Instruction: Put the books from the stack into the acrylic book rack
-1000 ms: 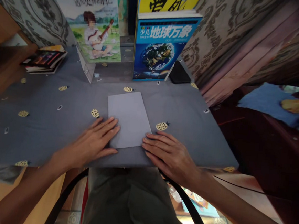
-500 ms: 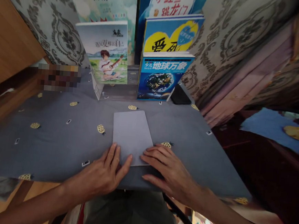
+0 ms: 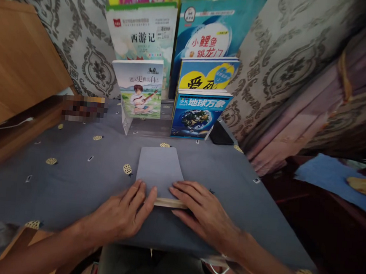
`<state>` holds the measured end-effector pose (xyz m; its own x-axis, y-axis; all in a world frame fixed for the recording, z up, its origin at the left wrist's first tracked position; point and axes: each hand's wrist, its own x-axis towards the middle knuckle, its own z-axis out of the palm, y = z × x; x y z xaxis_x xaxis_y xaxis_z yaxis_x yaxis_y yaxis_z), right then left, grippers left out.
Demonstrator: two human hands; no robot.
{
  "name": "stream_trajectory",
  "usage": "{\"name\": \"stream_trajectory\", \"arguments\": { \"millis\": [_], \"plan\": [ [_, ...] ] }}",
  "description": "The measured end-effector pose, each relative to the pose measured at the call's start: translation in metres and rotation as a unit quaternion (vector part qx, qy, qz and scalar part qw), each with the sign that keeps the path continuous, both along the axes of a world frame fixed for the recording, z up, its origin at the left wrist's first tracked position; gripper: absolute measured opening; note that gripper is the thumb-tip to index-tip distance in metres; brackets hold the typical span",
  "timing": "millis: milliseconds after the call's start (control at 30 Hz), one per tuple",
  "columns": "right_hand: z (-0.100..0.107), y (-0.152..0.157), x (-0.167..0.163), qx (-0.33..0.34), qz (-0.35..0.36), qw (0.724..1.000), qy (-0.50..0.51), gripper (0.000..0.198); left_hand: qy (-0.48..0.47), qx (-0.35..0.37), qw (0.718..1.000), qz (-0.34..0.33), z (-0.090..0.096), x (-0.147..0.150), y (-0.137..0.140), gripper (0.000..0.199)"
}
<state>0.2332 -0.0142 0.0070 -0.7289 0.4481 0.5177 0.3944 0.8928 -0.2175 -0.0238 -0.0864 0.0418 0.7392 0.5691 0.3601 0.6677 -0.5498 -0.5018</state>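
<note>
A plain grey-covered book [image 3: 159,169] lies closed on the table, its cream page edges showing along the near side. My left hand [image 3: 126,210] rests at the book's near left corner, with fingertips along the left edge and the thumb on the cover near the front edge. On the near right part, my right hand [image 3: 204,210] lays its outstretched fingers over the cover and right edge. The right thumb is apart from the fingers, just in front of the book. Both hands are open, and neither lifts the book.
Beyond the book, a clear stand [image 3: 148,128] holds several upright books, including a blue earth book [image 3: 200,117] and one with a guitar player [image 3: 140,91]. A black flat object [image 3: 221,133] lies at the right. Grey pineapple-print cloth [image 3: 71,187] covers the table.
The view has tilted upward, so more of the standing books shows. The grey book's page edges are now visible at its near side. Both hands keep nearly the same places on it.
</note>
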Motion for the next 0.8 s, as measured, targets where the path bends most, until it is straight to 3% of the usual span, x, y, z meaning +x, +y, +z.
{"name": "stream_trajectory", "arguments": {
  "millis": [267,433,533,633,800],
  "plan": [
    [0.026,0.031,-0.013,-0.046,0.017,0.992,0.118,0.052,-0.057,-0.062,0.995,0.053,0.041,-0.016,0.029,0.056],
    [0.027,0.056,-0.02,-0.061,-0.019,0.98,0.191,0.026,-0.187,-0.119,0.974,0.041,0.055,-0.022,0.041,0.041],
    [0.03,0.069,-0.024,-0.074,-0.035,0.971,0.224,0.016,-0.334,-0.154,0.93,0.03,0.051,-0.028,0.057,0.026],
    [0.036,0.076,-0.029,-0.096,-0.051,0.96,0.257,0.014,-0.457,-0.218,0.861,0.04,0.038,-0.036,0.08,0.027],
    [0.048,0.085,-0.038,-0.135,-0.069,0.94,0.305,0.029,-0.592,-0.296,0.75,-0.002,0.014,-0.043,0.117,0.029]
  ]
}}
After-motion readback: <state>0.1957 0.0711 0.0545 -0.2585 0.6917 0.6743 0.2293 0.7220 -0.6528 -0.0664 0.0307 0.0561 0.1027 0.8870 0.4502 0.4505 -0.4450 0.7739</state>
